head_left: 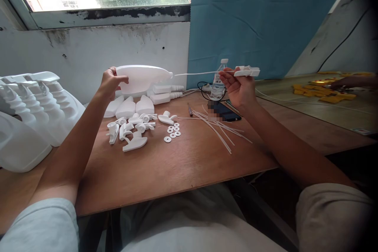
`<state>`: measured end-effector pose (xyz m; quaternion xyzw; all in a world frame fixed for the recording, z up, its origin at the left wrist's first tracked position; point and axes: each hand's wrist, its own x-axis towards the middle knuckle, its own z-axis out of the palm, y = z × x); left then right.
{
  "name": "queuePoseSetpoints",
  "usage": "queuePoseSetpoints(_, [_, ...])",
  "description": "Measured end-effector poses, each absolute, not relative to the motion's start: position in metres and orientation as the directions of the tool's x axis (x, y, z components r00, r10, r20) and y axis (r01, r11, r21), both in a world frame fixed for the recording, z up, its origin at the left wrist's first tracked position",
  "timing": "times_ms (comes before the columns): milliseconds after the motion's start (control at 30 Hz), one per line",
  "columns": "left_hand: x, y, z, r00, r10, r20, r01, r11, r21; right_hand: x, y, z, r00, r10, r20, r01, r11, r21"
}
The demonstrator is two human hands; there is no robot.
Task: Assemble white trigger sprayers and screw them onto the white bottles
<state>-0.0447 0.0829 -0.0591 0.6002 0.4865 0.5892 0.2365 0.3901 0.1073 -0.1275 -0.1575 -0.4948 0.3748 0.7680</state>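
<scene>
My left hand is closed around the base of a white plastic bottle, held sideways above the wooden table with its neck pointing right. My right hand pinches a white spray trigger head. A thin white dip tube runs from that head toward the bottle's neck, its tip just at the opening. Below lie several white trigger heads, small white washers and loose thin tubes.
More white bottles lie at the back of the table, and large white jugs are stacked at left. A water bottle, a dark phone and a cable sit near my right hand. Another person's hand works over yellow parts on the far right table.
</scene>
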Motion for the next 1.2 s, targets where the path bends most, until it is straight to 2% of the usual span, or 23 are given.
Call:
queuePoseSetpoints(100, [-0.044, 0.082, -0.059, -0.136, 0.872, 0.471, 0.3, -0.417, 0.858, 0.396, 0.116, -0.133, 0.124, 0.704, 0.7, -0.448, 0.669, -0.593])
queuePoseSetpoints(200, [-0.04, 0.081, -0.06, -0.085, 0.873, 0.48, 0.273, -0.443, 0.854, 0.4, 0.122, -0.136, -0.01, 0.628, 0.778, -0.421, 0.703, -0.573])
queuePoseSetpoints(300, [-0.03, 0.075, -0.063, 0.059, 0.88, 0.472, 0.143, -0.475, 0.868, 0.399, 0.121, -0.131, -0.116, 0.57, 0.813, -0.385, 0.729, -0.566])
queuePoseSetpoints(433, [-0.002, 0.059, -0.072, 0.277, 0.875, 0.396, -0.015, -0.408, 0.913, 0.382, 0.103, -0.11, -0.135, 0.619, 0.774, -0.331, 0.708, -0.624])
queuePoseSetpoints(567, [0.031, 0.043, -0.09, 0.421, 0.864, 0.277, -0.155, -0.232, 0.96, 0.354, 0.072, -0.08, -0.128, 0.63, 0.766, -0.287, 0.716, -0.636])
queuePoseSetpoints(733, [0.057, 0.026, -0.112, 0.494, 0.868, 0.038, -0.376, 0.174, 0.91, 0.314, 0.03, -0.054, -0.191, 0.53, 0.826, -0.31, 0.766, -0.563])
queuePoseSetpoints(833, [0.068, 0.016, -0.122, 0.622, 0.779, -0.073, -0.305, 0.327, 0.894, 0.289, 0.01, -0.043, -0.135, 0.499, 0.856, -0.292, 0.805, -0.516])
queuePoseSetpoints(900, [0.074, 0.011, -0.125, 0.688, 0.709, -0.158, -0.138, 0.34, 0.93, 0.276, 0.0, -0.038, -0.047, 0.461, 0.886, -0.249, 0.854, -0.458])
queuePoseSetpoints(967, [0.078, 0.007, -0.123, 0.681, 0.703, -0.207, 0.058, 0.229, 0.972, 0.266, -0.006, -0.037, 0.002, 0.442, 0.897, -0.225, 0.875, -0.43])
queuePoseSetpoints(1000, [0.078, 0.005, -0.118, 0.634, 0.754, -0.17, 0.126, 0.116, 0.985, 0.262, -0.009, -0.039, 0.004, 0.455, 0.891, -0.227, 0.868, -0.442])
queuePoseSetpoints(1033, [0.077, 0.002, -0.111, 0.57, 0.818, -0.073, 0.166, -0.028, 0.986, 0.257, -0.011, -0.042, -0.007, 0.481, 0.877, -0.237, 0.851, -0.469])
queuePoseSetpoints(1100, [0.073, -0.009, -0.091, 0.414, 0.872, 0.26, 0.17, -0.354, 0.92, 0.248, -0.015, -0.053, -0.064, 0.554, 0.83, -0.25, 0.796, -0.551])
queuePoseSetpoints(1133, [0.07, -0.018, -0.079, 0.353, 0.836, 0.42, 0.16, -0.496, 0.853, 0.243, -0.016, -0.059, -0.1, 0.588, 0.803, -0.25, 0.766, -0.592])
queuePoseSetpoints(1200, [0.061, -0.041, -0.055, 0.27, 0.724, 0.634, 0.148, -0.682, 0.716, 0.233, -0.02, -0.073, -0.166, 0.618, 0.768, -0.232, 0.732, -0.64])
